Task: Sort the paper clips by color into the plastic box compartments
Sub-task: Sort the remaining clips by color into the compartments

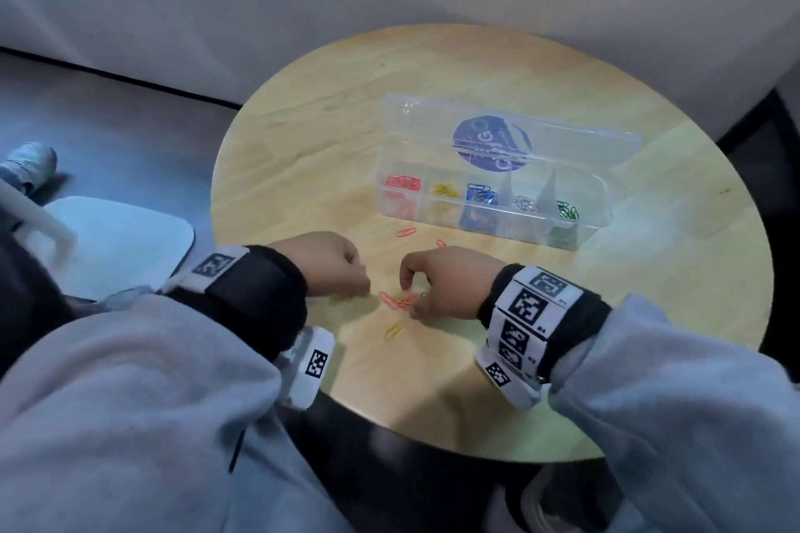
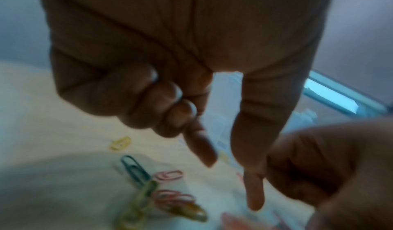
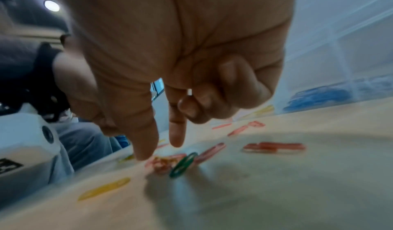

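Note:
A clear plastic box (image 1: pixel 604 203) stands on the round wooden table (image 1: pixel 562 359) with its lid raised. Its compartments hold red, yellow, blue, silver and green clips from left to right. Loose clips lie in front of it: a small pile (image 1: pixel 398 300), a yellow clip (image 1: pixel 394 330) and a red clip (image 1: pixel 407 232). My left hand (image 1: pixel 366 292) points thumb and forefinger down with nothing between them (image 2: pixel 231 185). My right hand (image 1: pixel 411 299) reaches into the pile; its thumb tip touches the table beside a green clip (image 3: pixel 183 164), the forefinger above (image 3: pixel 159 151).
More red clips (image 3: pixel 274 147) and a yellow one (image 3: pixel 104 189) lie scattered near the right hand. A white seat (image 1: pixel 117 247) stands left of the table, and a shoe (image 1: pixel 30 164) rests on the dark floor. A pale wall rises behind the table.

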The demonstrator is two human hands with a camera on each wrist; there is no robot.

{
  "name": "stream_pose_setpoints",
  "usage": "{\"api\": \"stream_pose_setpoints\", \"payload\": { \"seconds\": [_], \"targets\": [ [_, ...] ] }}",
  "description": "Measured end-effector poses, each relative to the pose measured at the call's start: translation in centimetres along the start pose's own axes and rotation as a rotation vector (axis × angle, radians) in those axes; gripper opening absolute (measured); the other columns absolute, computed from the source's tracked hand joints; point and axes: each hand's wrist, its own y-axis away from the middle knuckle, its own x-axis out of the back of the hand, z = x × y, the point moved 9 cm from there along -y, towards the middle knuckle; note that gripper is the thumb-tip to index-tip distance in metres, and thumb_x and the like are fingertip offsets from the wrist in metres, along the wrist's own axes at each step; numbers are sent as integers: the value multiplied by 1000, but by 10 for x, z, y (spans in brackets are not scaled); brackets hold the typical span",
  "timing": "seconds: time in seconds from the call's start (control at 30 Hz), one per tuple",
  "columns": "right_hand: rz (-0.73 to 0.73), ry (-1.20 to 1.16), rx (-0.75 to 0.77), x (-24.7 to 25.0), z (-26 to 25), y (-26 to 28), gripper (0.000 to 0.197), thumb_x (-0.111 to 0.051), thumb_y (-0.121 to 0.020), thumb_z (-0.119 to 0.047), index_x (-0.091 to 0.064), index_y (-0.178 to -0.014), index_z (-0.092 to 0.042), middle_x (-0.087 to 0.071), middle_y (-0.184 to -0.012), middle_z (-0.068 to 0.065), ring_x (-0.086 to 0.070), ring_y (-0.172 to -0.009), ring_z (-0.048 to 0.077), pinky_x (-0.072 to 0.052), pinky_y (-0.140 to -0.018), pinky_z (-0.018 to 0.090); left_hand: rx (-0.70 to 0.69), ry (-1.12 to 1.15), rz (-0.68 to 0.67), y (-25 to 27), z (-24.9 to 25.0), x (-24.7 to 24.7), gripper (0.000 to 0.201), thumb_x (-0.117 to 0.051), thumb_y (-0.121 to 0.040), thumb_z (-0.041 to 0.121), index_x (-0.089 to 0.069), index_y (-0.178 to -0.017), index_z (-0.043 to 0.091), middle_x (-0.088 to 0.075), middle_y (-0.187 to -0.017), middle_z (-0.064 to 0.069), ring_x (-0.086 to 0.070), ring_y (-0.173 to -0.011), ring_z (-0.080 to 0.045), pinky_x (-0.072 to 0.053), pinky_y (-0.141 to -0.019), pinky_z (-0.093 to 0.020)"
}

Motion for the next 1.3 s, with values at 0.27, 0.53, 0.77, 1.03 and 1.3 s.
{"api": "stream_pose_setpoints", "payload": {
  "seconds": [0.27, 0.53, 0.77, 1.03, 1.3],
  "targets": [
    [-33, 42, -25, 0, -10, -13, 3, -58, -78, -16, -57, -80, -18, -60, -84, 0, -53, -79, 19, -39, -59, 24, 68, -285, 31, -1, -9, 0, 13, -64, -79, 19, -62, -91, 15, -59, -84, 0, -52, -77, -20, -36, -57, -24],
    [89, -470, -169, 15, 35, 0, 20, -56, -77, -12, -61, -60, -21, -72, -80, 5, -59, -66, 12, -52, -69, 25, 134, -233, 19, -10, -18, -3, 23, -68, -78, 27, -71, -93, 9, -64, -83, -4, -55, -74, -22, -40, -63, -25],
    [84, -909, -251, 13, 45, 2, 26, -48, -86, -2, -47, -62, -13, -45, -58, 5, -40, -41, 13, -30, -40, 19, 84, -45, -49, -9, -16, -2, 15, -71, -75, 29, -70, -80, 15, -60, -74, -2, -50, -69, -21, -37, -66, -26],
    [-73, -1113, -209, -5, 32, -1, 28, -45, -87, 9, -46, -65, -8, -59, -67, 14, -60, -45, 12, -42, -35, 16, -69, 631, -87, -2, -9, 22, 35, -54, -83, -11, -43, -55, 8, -53, -53, -7, -46, -51, -14, -40, -40, -12],
    [23, -989, -327, 2, 49, -1, 17, -49, -86, 1, -49, -71, -6, -51, -62, 14, -42, -47, 20, -32, -42, 22, -22, 853, -73, -1, -7, 25, 25, -40, -90, -5, -49, -75, 13, -52, -63, -9, -47, -46, -12, -37, -40, -14]
  ]
}}
